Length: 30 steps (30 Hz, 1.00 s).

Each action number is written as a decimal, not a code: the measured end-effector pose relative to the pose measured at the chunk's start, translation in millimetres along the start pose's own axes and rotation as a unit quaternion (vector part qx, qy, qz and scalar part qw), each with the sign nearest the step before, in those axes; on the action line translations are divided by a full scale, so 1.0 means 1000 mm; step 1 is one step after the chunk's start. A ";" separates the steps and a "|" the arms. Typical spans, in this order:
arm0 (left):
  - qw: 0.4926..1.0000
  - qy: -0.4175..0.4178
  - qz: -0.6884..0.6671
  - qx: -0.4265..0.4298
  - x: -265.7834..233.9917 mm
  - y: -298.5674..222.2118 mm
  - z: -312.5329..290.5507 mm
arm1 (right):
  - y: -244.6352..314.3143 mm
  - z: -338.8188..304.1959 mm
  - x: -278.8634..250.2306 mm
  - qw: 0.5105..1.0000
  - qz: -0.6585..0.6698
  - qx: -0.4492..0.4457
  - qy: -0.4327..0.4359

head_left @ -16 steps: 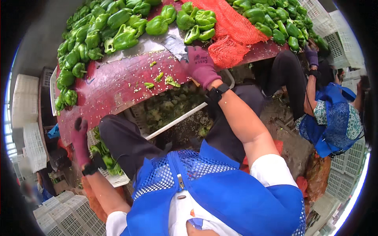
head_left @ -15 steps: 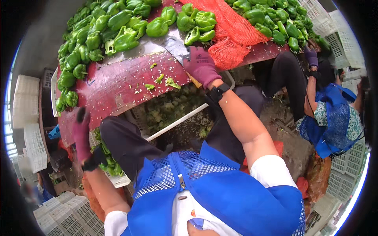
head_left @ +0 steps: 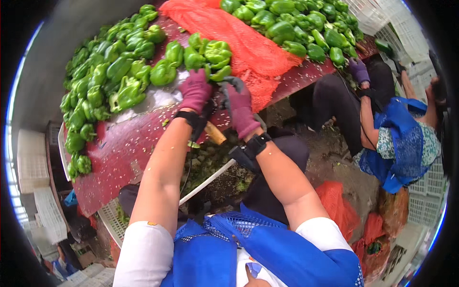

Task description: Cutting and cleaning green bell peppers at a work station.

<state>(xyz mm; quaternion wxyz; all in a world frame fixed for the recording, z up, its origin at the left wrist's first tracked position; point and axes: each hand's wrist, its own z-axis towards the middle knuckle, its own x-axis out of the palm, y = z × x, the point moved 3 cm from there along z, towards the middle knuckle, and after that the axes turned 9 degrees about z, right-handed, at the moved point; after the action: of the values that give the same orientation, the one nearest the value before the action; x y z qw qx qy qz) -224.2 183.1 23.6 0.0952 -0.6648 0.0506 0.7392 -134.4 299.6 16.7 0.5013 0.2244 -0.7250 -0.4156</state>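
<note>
My left hand (head_left: pixel 196 91), in a maroon glove, reaches across the table with its fingers stretched against the near side of a green bell pepper (head_left: pixel 193 59). Close beside it, my right hand (head_left: pixel 239 103), gloved in maroon with a grey palm, has its fingers apart and curved at a cut pepper piece (head_left: pixel 221 73). Neither hand visibly lifts anything. Between my wrists a knife's wooden handle (head_left: pixel 215 133) sticks out over the table's near edge; its blade is hidden.
Piles of green peppers (head_left: pixel 119 69) cover the red table (head_left: pixel 129 138) at left and far right, with a red mesh bag (head_left: pixel 248 52) between them. Below the edge sits a white-rimmed crate (head_left: pixel 210 181) of green scraps. A co-worker's gloved hand (head_left: pixel 358 70) is at the right.
My left hand has swung up from the table's left edge to the peppers beside my right hand. My right hand has left the knife for the cut pepper. The view has shifted right.
</note>
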 end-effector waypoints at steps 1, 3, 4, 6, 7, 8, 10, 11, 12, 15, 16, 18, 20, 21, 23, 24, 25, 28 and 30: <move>0.999 -0.023 -0.034 0.003 0.009 0.012 0.003 | -0.004 -0.001 -0.002 0.998 -0.063 -0.010 0.019; 0.990 -0.096 -0.095 0.043 -0.007 0.034 -0.008 | -0.005 -0.006 -0.007 0.997 -0.026 0.070 0.028; 0.980 -0.143 -0.112 0.086 -0.027 0.022 -0.022 | -0.010 0.000 -0.015 0.997 0.000 0.074 0.027; 0.958 -0.217 -0.098 0.160 -0.061 0.034 -0.059 | -0.005 -0.012 0.004 0.979 0.091 0.179 0.042; 0.947 -0.223 -0.112 0.204 -0.080 0.038 -0.083 | 0.001 -0.021 0.010 0.977 0.092 0.186 0.042; 0.941 -0.212 -0.135 0.226 -0.083 0.047 -0.101 | 0.002 -0.030 0.019 0.959 0.114 0.230 0.121; 0.928 -0.188 -0.201 0.250 -0.088 0.057 -0.130 | -0.004 -0.048 0.030 0.907 0.141 0.273 0.289; 0.920 -0.176 -0.244 0.251 -0.091 0.058 -0.143 | -0.012 -0.054 0.034 0.904 0.146 0.280 0.290; 0.922 -0.167 -0.274 0.215 -0.089 0.063 -0.156 | -0.018 -0.058 0.039 0.919 0.099 0.215 0.315; 0.758 -0.081 -0.645 -0.045 -0.089 0.076 -0.183 | -0.034 -0.059 0.047 0.917 -0.048 0.084 0.388; 0.621 -0.013 -0.780 -0.076 -0.085 0.082 -0.191 | -0.041 -0.064 0.050 0.918 -0.036 0.098 0.383; 0.643 0.030 -0.754 -0.128 -0.079 0.084 -0.205 | -0.051 -0.069 0.056 0.909 -0.058 0.091 0.403; 0.658 0.070 -0.728 -0.178 -0.077 0.089 -0.213 | -0.046 -0.081 0.063 0.891 -0.092 0.099 0.434; 0.673 0.049 -0.717 -0.174 -0.078 0.095 -0.215 | -0.045 -0.088 0.067 0.873 -0.128 0.102 0.460; 0.685 0.030 -0.709 -0.166 -0.075 0.099 -0.217 | -0.041 -0.096 0.069 0.860 -0.182 0.012 0.478; 0.674 0.029 -0.718 -0.171 -0.072 0.104 -0.220 | -0.040 -0.101 0.070 0.836 -0.311 -0.110 0.439; 0.664 0.025 -0.726 -0.178 -0.069 0.109 -0.223 | -0.033 -0.108 0.075 0.784 -0.427 -0.229 0.387; 0.659 -0.010 -0.728 -0.188 -0.054 0.111 -0.224 | -0.015 -0.115 0.081 0.735 -0.484 -0.323 0.347; 0.654 -0.007 -0.734 -0.181 -0.055 0.107 -0.222 | -0.027 -0.112 0.080 0.740 -0.476 -0.341 0.332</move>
<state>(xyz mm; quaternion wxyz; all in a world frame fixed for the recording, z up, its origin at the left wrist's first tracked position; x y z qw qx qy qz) -24.7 30.0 48.2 0.4847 -0.4842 -0.5895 0.4278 -66.2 183.1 54.3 0.4896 0.4786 -0.1215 -0.7187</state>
